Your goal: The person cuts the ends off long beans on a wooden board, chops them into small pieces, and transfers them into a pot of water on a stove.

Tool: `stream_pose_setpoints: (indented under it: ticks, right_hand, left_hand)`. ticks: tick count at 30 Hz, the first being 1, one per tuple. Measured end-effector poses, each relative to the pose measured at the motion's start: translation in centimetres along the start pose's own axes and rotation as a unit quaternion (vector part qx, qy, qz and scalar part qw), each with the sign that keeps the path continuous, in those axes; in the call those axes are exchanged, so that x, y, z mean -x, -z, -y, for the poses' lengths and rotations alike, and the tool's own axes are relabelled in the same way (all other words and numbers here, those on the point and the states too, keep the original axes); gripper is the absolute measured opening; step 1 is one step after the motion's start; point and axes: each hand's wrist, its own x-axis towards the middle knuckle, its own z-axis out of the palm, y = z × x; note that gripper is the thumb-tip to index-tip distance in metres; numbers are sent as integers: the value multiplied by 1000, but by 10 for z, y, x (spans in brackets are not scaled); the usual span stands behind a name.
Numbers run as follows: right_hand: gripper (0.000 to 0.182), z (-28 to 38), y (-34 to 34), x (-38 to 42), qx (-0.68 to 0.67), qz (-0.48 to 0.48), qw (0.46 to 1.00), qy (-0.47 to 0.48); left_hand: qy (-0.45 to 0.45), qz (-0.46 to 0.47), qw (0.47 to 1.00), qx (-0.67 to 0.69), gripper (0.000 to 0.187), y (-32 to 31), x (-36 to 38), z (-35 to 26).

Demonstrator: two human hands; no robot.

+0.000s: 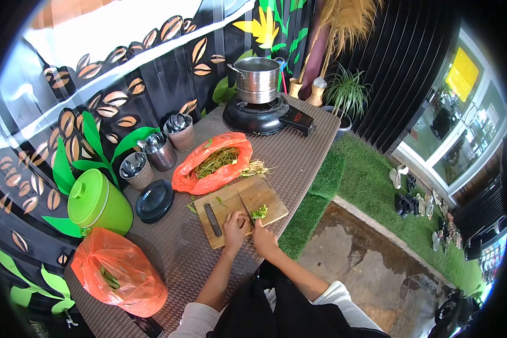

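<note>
My right hand (263, 238) is closed round the handle of a knife (244, 203), whose thin blade points away from me across the wooden cutting board (268, 194). A small pile of chopped green vegetable (259, 212) lies on the board just right of the blade. Close on the blade's left side, my left hand (235, 230) rests on the board with its fingers curled in. What those fingers hold is hidden. Behind the board, an orange plastic bag (214, 179) lies open, full of green stalks (218, 160). Pale stem ends (256, 169) stick out beside it.
A steel pot (257, 81) stands on a black portable stove (253, 117) at the far end. Cutlery cups (162, 155), dark plates (154, 201) and a green lidded bucket (98, 201) line the wall side. Another orange bag (121, 276) sits at the near left of the table (287, 153).
</note>
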Motion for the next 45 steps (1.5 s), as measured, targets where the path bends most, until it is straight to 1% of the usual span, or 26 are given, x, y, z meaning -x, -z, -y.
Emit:
stream_pose_setpoints:
  ticks: [2, 4, 6, 8, 10, 11, 12, 13, 14, 16, 19, 21, 22, 24, 26, 28, 29, 31, 34, 35, 36, 37, 40, 41, 43, 45]
  right_hand:
    - [31, -1, -4, -10, -5, 7, 1000, -16]
    - [30, -5, -1, -23, -10, -7, 1000, 23]
    - [30, -12, 3, -24, -5, -5, 999, 31]
    - [29, -11, 0, -20, 0, 0, 999, 41]
    - [29, -7, -3, -3, -15, -25, 999, 15]
    - [29, -3, -5, -1, -14, -25, 999, 15]
    - [28, 0, -9, 0, -13, -24, 1000, -5]
    - [28, 2, -11, 1, -12, -22, 999, -25]
    - [28, 1, -12, -4, -12, -22, 999, -24]
    - [29, -2, -12, -16, -21, -33, 999, 4]
    - [30, -8, -3, -21, -29, -23, 999, 29]
    - [30, -6, -6, -9, -31, -36, 999, 25]
    - [29, -5, -8, -2, -33, -50, 998, 19]
    - [29, 1, -13, 4, -21, -44, 999, 2]
    - [28, 2, -14, 1, -10, -37, 999, -17]
    - [27, -1, -11, -11, -26, -37, 999, 13]
    - [27, -4, -8, -14, -27, -38, 999, 12]
    - [25, -6, 2, -17, -28, -18, 999, 43]
    - [27, -1, 3, -1, -8, -29, 998, 47]
    - [27, 4, 2, 6, -8, -29, 998, 48]
    - [28, 11, -1, 12, -12, -20, 1000, 14]
    - [28, 14, -2, 15, -15, -10, 1000, -20]
    - [28, 7, -9, -3, -26, -23, 999, -9]
    - [28, 2, -9, -11, -26, -23, 999, -9]
    - [29, -8, 0, -23, -94, -14, 995, 41]
    - [29, -11, -1, -19, -79, -18, 996, 42]
  left_hand:
    - [8, -2, 1000, -8, 20, 1, 1, -9]
    - [15, -1, 1000, -17, 17, 1, 6, -10]
    - [-34, -4, 998, -55, 13, 2, 4, -10]
    - [-24, -8, 998, -55, 13, 2, 4, -10]
    - [-14, -12, 998, -54, 13, 3, 3, -9]
    - [10, -8, 999, -48, 14, 4, 1, -9]
    - [34, -3, 999, -41, 15, 4, 1, -10]
    - [35, -3, 999, -40, 15, 4, 0, -10]
    - [34, -8, 999, -39, 15, 4, -2, -11]
    - [35, -11, 999, -39, 16, 5, 2, -9]
    - [11, -27, 996, -83, 18, 3, 2, -5]
    - [28, -24, 999, -2, 19, 3, 4, -5]
    - [27, -24, 999, -2, 19, 4, 5, -7]
    - [-33, -17, 996, -80, 19, 6, 7, -9]
    - [-39, -13, 995, -88, 19, 6, 7, -11]
    - [-45, -8, 994, -96, 19, 5, 9, -10]
    - [-38, -16, 995, -92, 19, 5, 9, -10]
    - [-33, -25, 995, -90, 20, 5, 8, -4]
    - [-40, -8, 996, -80, 20, 6, 8, -2]
    - [-15, -11, 998, -57, 19, 6, 9, -3]
    - [10, -15, 999, -34, 18, 7, 9, -5]
    - [10, -16, 999, -34, 18, 8, 8, -7]
    - [15, -6, 1000, -26, 19, 9, 7, -9]
    - [12, -7, 999, -42, 20, 9, 8, -9]
    - [8, -6, 998, -57, 22, 7, 10, -2]
    - [-77, -28, 995, -62, 26, 7, 8, 2]
